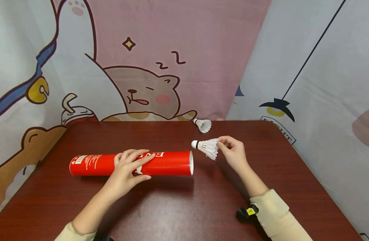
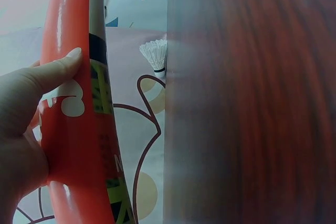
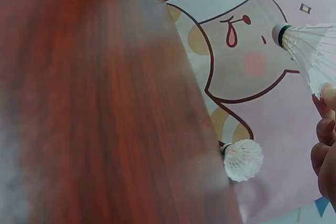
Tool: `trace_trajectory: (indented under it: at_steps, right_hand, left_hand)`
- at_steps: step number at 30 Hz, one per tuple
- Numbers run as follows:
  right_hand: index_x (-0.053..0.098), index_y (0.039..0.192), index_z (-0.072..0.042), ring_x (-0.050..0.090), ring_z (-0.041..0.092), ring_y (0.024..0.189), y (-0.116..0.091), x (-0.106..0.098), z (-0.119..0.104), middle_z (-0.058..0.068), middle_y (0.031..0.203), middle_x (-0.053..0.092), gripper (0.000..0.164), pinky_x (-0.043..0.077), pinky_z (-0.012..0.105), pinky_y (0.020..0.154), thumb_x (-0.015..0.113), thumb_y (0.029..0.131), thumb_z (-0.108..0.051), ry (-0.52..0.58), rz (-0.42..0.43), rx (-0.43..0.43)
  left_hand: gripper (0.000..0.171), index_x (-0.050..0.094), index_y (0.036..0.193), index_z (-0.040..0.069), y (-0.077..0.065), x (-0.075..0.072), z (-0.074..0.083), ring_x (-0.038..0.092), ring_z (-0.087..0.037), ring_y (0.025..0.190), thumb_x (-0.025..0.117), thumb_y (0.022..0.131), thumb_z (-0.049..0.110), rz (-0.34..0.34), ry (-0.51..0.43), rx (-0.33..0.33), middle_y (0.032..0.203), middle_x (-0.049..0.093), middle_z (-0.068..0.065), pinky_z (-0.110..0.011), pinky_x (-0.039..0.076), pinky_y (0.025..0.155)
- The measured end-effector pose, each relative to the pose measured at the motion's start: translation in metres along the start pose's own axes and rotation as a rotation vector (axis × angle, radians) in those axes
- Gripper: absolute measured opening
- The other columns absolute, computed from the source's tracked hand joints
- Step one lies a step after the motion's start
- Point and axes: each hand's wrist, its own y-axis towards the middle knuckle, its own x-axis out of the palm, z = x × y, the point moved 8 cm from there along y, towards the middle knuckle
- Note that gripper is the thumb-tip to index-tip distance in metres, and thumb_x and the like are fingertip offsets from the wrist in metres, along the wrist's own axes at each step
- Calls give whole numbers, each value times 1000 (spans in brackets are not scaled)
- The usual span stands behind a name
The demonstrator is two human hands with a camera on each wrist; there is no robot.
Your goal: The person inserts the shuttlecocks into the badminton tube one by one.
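Observation:
A long red shuttlecock tube [image 1: 172,164] is held sideways over the table by my left hand [image 1: 125,170], its thumb and fingers wrapped around the middle. Its round end on the right faces a white shuttlecock [image 1: 206,147]. My right hand [image 1: 234,154] pinches that shuttlecock by the feather edge, with the cork pointing left toward the tube; a small gap separates them. Another shuttlecock [image 1: 203,125] lies near the table's far edge. In the right wrist view the pinched shuttlecock [image 3: 310,51] and the fingertips [image 3: 328,98] show at the right side.
The dark red-brown wooden table [image 1: 172,214] spreads under both hands. Behind its far edge hangs a cartoon-printed cloth [image 1: 178,33]. A black strap device with a yellow label [image 1: 247,212] sits at the right wrist.

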Motion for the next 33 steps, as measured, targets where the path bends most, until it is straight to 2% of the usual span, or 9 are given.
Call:
trace_trajectory:
  at_steps: [5, 8, 13, 20, 27, 33]
  right_hand:
    - [65, 83, 8, 40, 1, 52, -7, -8, -9, 6, 59, 52, 8, 33, 17, 48, 64, 81, 16, -6, -15, -21]
    - [64, 82, 8, 39, 1, 52, -13, -9, -13, 2, 57, 49, 11, 33, 18, 47, 63, 79, 18, 0, -36, -36]
    - [65, 82, 6, 38, 1, 51, -19, -7, -20, 3, 56, 48, 13, 32, 22, 45, 63, 79, 19, 11, -81, -58]
    - [64, 82, 7, 39, 2, 52, -22, -3, -32, 2, 56, 50, 14, 32, 22, 45, 63, 79, 21, 53, -93, -75]
    - [66, 80, 6, 42, 3, 52, -29, 14, -47, 14, 60, 57, 13, 34, 20, 45, 67, 77, 19, 59, -109, -102]
    - [68, 80, 7, 47, 4, 53, -34, 28, -50, 14, 65, 62, 11, 37, 18, 46, 69, 76, 17, 80, -111, -103]
  left_hand:
    - [73, 62, 131, 25, 0, -1, 0, 39, -26, 118, 89, 63, 19, 3, -4, 1, 131, 53, -5, -54, 18, 89]
    - [73, 61, 131, 25, 0, -1, 1, 39, -26, 118, 89, 63, 20, 2, -5, 2, 132, 52, -3, -54, 18, 89]
    - [74, 61, 131, 25, 0, -2, 0, 39, -27, 118, 89, 63, 19, 5, -4, 3, 132, 53, -4, -54, 18, 89]
    - [73, 62, 130, 25, 1, -1, 1, 40, -28, 118, 90, 62, 20, 9, 3, 6, 131, 53, -3, -54, 19, 88]
    - [74, 61, 131, 26, 1, -1, 1, 39, -26, 118, 90, 62, 19, 6, -3, 1, 132, 53, -1, -54, 19, 89]
    - [75, 61, 131, 27, 0, -1, 1, 39, -26, 118, 90, 62, 17, 2, -9, -4, 132, 53, -1, -55, 18, 89]
